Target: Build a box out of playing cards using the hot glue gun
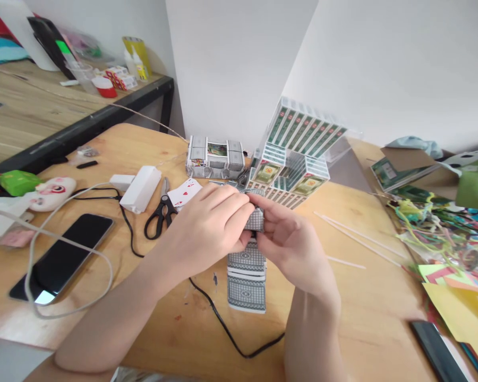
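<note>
Both hands meet near the middle of the wooden table. A small grey-patterned playing-card piece [255, 218] is held between them. My left hand [213, 223] lies over it from the left, its fingers closed and partly covering the piece. From the right, my right hand [289, 241] pinches the edge of the same piece with thumb and fingers. Just below the hands, patterned cards [246, 292] lie face down in short stacks. Behind, a box shape covered in cards [215, 158] rests on the table, left of stacked green-and-white card boxes [289, 159].
Black scissors [161, 212] and face-up cards [184, 193] lie left of the hands. Further left are a white adapter [141, 189], a phone [63, 254] and cables. At the right are white sticks [360, 239], colourful strings [434, 228], paper sheets [462, 313] and an open carton [410, 167].
</note>
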